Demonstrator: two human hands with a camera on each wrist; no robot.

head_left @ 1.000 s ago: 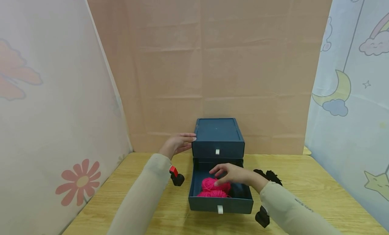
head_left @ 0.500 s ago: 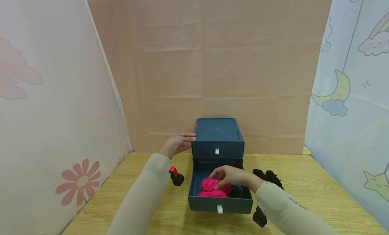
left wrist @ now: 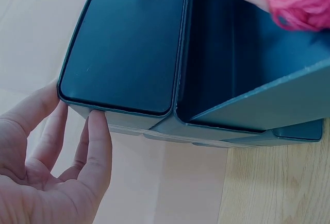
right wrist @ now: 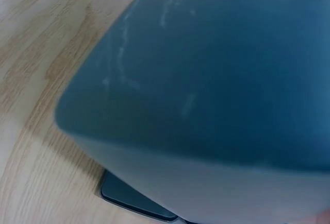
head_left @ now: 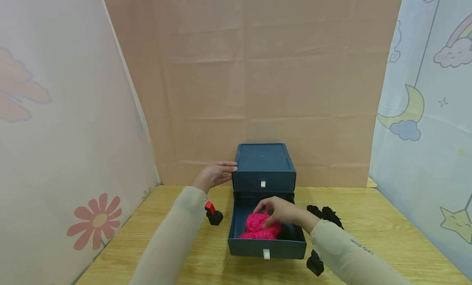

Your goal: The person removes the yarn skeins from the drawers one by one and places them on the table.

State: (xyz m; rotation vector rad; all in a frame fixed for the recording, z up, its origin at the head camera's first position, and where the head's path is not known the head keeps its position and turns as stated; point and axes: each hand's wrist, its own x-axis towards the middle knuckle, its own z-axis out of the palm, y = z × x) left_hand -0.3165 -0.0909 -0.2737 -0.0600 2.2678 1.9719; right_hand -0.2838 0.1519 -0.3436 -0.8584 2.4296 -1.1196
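Observation:
A dark blue two-drawer box (head_left: 263, 158) stands on the table, its lower drawer (head_left: 247, 249) pulled out and its upper drawer shut. My left hand (head_left: 214, 175) touches the box's upper left side; in the left wrist view its fingertips rest along the box edge with the fingers (left wrist: 99, 147) nearly straight. Inside the lower drawer, my right hand (head_left: 279, 210) pinches a bright pink ball of yarn (head_left: 254, 222) between thumb and fingers. More pink yarn (head_left: 258, 235) lies beneath it. In the right wrist view the drawer's wall (right wrist: 206, 80) hides the hand's work.
Black yarn-like bundles (head_left: 326, 214) lie on the wooden table (head_left: 376, 227) to the right of the drawer, partly behind my right arm. White pull tabs (head_left: 266, 254) stick out from the drawer fronts. A brown paper backdrop (head_left: 265, 84) rises behind the box.
My right hand has come down onto the pink yarn ball and its fingers have closed on it. The ball has since risen slightly. My left hand has stayed at the box's side.

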